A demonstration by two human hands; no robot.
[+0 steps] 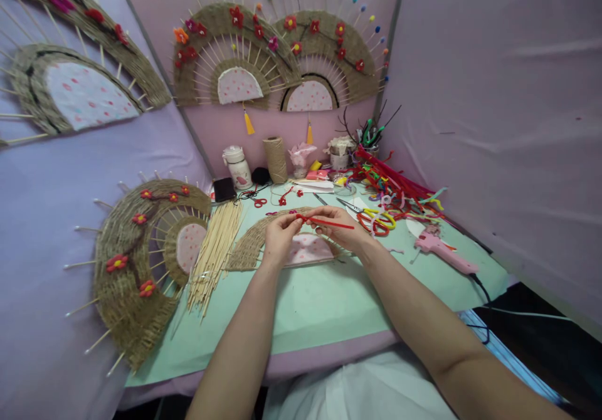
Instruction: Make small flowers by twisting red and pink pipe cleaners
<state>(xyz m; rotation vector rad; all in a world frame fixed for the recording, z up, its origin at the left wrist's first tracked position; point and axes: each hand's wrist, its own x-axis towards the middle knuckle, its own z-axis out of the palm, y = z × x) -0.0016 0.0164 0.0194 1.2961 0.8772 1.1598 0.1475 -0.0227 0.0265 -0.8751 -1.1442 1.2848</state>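
Observation:
Both my hands pinch one red pipe cleaner (335,223) above the table. My left hand (279,237) holds its left end, which looks bent or coiled, though the fingers partly cover it. The fingers of my right hand (345,229) are closed on it farther along, and a straight length sticks out to the right. Under my hands lies a half-round twine fan (249,244) with a white, pink-spotted centre (311,248). A few flowers on its upper edge are partly hidden by my hands.
Thin wooden sticks (214,254) lie to the left, beside a flowered fan (126,251). Yellow-handled scissors (383,219), a pink glue gun (442,252) and a heap of pipe cleaners (395,185) are on the right. A white bottle (237,168) and a twine roll (275,160) stand behind.

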